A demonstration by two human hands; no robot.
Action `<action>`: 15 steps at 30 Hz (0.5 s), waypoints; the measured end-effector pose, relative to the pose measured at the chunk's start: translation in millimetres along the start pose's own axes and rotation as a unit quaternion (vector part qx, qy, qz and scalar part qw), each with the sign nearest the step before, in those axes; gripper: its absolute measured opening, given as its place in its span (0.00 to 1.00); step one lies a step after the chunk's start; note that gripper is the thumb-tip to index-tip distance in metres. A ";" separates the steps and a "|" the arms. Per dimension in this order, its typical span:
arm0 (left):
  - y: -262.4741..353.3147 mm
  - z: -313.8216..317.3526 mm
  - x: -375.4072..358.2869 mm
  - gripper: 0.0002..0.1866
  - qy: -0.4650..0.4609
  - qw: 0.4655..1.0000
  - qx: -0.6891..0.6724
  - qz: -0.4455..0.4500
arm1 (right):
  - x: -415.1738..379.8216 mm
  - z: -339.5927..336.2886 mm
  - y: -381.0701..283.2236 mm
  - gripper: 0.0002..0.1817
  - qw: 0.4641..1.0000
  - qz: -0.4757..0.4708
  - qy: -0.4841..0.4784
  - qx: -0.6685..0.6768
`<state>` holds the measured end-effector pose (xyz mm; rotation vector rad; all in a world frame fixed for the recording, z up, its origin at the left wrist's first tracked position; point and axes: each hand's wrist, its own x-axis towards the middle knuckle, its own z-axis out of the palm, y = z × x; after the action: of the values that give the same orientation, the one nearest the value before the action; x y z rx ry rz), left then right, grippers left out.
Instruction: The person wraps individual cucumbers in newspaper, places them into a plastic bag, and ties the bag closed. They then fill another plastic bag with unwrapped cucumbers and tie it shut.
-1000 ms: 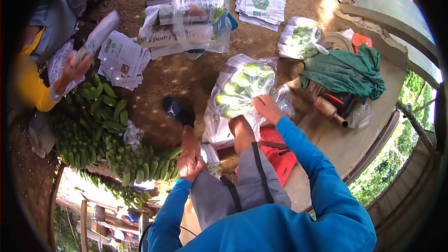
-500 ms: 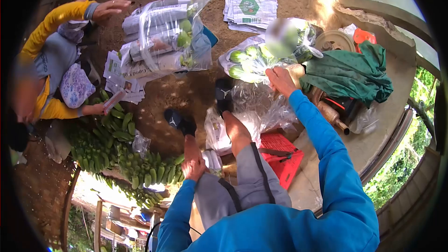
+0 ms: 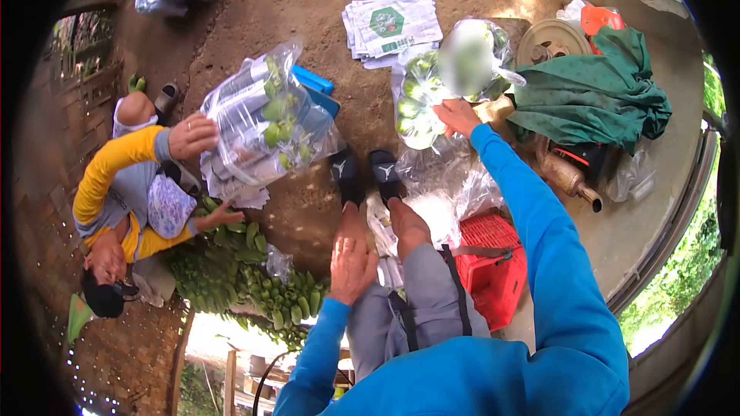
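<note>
My right hand (image 3: 456, 117) reaches to the lower right edge of a clear plastic bag of green produce (image 3: 420, 100); its fingertips are at the plastic, with the fingers partly curled. Just above it is another clear bag of green produce (image 3: 497, 50), partly blurred. My left hand (image 3: 353, 263) rests on my left knee, fingers stretched out and nothing in it. Loose clear plastic (image 3: 439, 173) lies below the produce bag. A stack of printed paper sheets (image 3: 393, 25) is on the ground above the bag.
A co-worker's hand (image 3: 193, 136) is at a large bag of paper-wrapped rolls and green produce (image 3: 266, 119). Green bananas (image 3: 285, 293) lie at lower left. A red crate (image 3: 493, 266) stands beside my leg. Right: a green cloth (image 3: 590, 100) over a machine with a metal pipe (image 3: 566, 173).
The co-worker's upper hand has come down to the large bag, and the other hand now shows open, without the thin object. My left foot has moved beside the right one. The view has shifted.
</note>
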<state>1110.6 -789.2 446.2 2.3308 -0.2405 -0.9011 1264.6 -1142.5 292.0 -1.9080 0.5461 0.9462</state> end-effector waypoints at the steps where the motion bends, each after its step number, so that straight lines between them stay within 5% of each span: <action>1: 11.3 -1.4 4.9 0.10 0.007 0.999 0.021 0.042 | -0.1 -4.3 -5.5 0.25 1.000 -0.001 0.006 0.003; 3: 23.6 4.9 10.7 0.10 -0.029 0.999 0.020 0.026 | -5.2 -5.4 -18.6 0.23 0.985 0.053 -0.011 0.161; 7: 38.7 2.6 51.4 0.10 -0.062 0.995 0.020 0.076 | -27.4 -65.0 -75.3 0.21 0.960 0.075 0.001 0.270; 15: 53.0 -33.4 141.8 0.15 -0.067 0.992 0.068 0.083 | -20.3 -164.8 -116.7 0.15 0.935 0.104 -0.001 0.338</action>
<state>1241.7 -867.6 420.3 2.3333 -0.5590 -0.9857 1397.4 -1229.2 418.6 -1.2428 0.9474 0.7545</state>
